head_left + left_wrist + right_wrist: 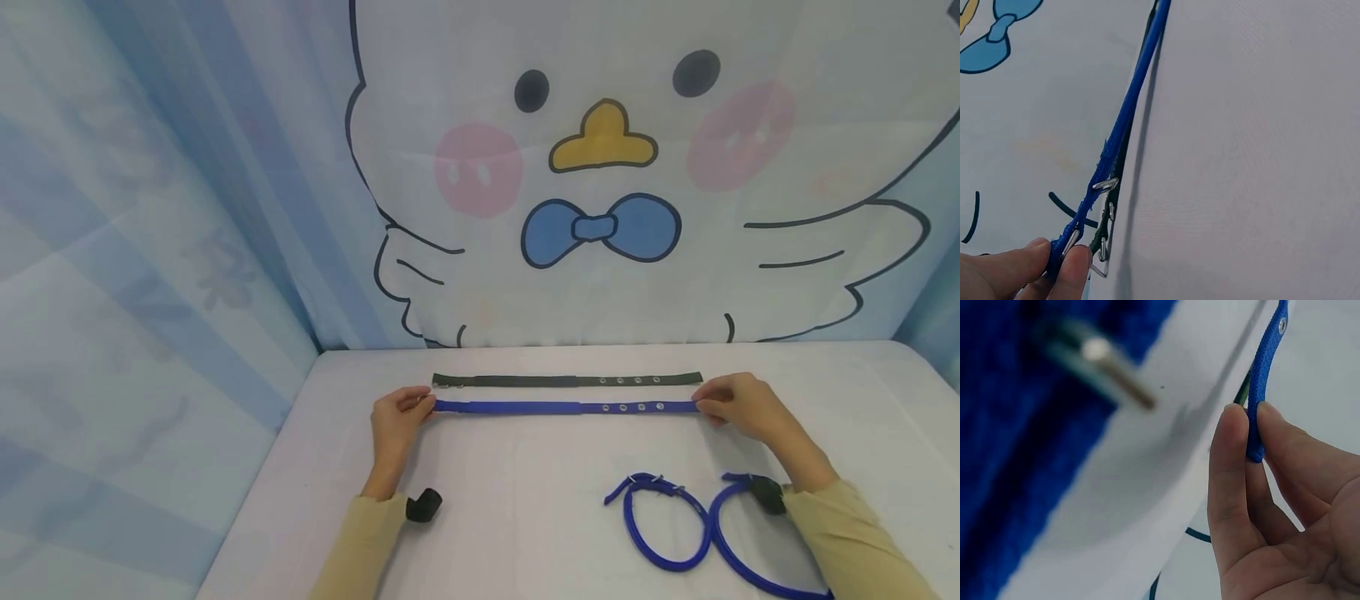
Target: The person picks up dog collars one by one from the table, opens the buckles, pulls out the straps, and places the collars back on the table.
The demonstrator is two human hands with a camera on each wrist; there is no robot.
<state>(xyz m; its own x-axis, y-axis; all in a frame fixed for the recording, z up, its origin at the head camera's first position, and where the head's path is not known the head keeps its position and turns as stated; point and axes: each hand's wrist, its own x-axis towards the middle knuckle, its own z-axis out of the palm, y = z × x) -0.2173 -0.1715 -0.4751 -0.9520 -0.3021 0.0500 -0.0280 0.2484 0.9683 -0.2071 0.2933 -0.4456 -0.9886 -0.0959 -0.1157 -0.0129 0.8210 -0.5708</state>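
Observation:
A flat blue pet collar (525, 407) is stretched straight between both hands, with metal eyelets toward its right end. My left hand (397, 425) pinches its buckle end; metal buckle parts (1106, 185) show beside the fingertips in the left wrist view. At the other end, my right hand (746, 406) pinches the tip between thumb and fingers, near an eyelet (1282, 325). Just behind, a dark green collar (525, 381) lies straight on the table, parallel to the blue one. In the left wrist view its buckle end (1102, 240) appears close to the left fingertips.
Two blue collars are fastened into loops at the front right: a smaller loop (667, 565) and a larger one (738, 560) partly under the right forearm. The white table (510, 508) ends at a cartoon-printed curtain (600, 300); another curtain (150, 333) hangs at the left.

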